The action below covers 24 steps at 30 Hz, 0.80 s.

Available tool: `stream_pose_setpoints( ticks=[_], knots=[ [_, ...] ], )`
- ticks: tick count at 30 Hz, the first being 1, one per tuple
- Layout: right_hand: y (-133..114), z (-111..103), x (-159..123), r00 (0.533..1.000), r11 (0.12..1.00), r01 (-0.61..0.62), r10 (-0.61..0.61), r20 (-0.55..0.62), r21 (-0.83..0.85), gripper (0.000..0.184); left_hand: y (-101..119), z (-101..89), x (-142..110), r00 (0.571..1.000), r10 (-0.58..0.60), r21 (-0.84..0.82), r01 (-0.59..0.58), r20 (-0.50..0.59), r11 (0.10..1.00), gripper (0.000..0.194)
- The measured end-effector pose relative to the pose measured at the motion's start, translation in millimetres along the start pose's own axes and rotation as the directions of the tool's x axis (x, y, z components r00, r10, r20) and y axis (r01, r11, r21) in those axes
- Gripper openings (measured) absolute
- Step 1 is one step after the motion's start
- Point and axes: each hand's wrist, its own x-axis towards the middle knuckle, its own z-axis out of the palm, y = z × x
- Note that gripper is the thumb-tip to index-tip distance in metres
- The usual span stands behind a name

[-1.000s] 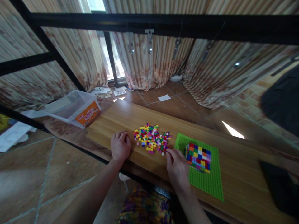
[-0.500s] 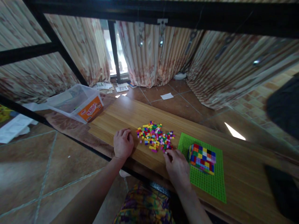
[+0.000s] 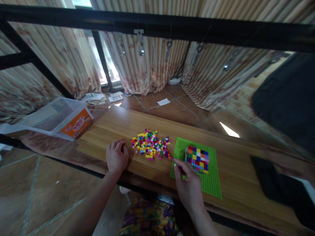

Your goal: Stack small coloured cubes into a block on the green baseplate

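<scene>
The right hand (image 3: 190, 183) pinches a white brick (image 3: 175, 165) between thumb and index finger, at the left edge of the green plate (image 3: 212, 186). The block (image 3: 197, 159) stands well inside the plate's edges. Left of the plate lies the pile (image 3: 150, 146), a narrow strip of surface (image 3: 236, 173) between them. The left hand (image 3: 117, 158) rests beside the pile near the front edge, fingers curled; whether they grip anything, I cannot tell.

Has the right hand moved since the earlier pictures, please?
Yes: the right hand has moved rightward; its fingertips, earlier left of the green baseplate, now reach its edge.
</scene>
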Motion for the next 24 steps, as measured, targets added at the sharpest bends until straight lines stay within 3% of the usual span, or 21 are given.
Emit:
stream_pose_setpoints(
  ticks=[7, 11, 15, 24],
  knots=[
    [31, -48, -6, 0.967, 0.989, -0.091, 0.059, -0.246, -0.120, 0.024, -3, 0.9, 2, 1.000, 0.012, 0.004, -0.012, -0.002, 1.000, 0.024],
    [51, -63, 0, 0.946, 0.965, -0.140, 0.064, -0.317, -0.222, 0.026, -3, 0.1, 3, 1.000, 0.027, 0.021, -0.028, 0.009, 0.999, 0.025],
    [57, -62, 10, 0.940, 0.950, -0.142, 0.042, -0.338, -0.276, 0.028, -4, 0.2, 4, 0.999, 0.029, 0.002, -0.029, 0.015, 1.000, 0.024],
    [60, -45, 21, 0.908, 0.873, -0.010, -0.196, -0.371, -0.487, 0.020, -5, 1.0, 4, 0.999, 0.036, 0.089, -0.038, 0.025, 0.995, 0.029]
  ],
)
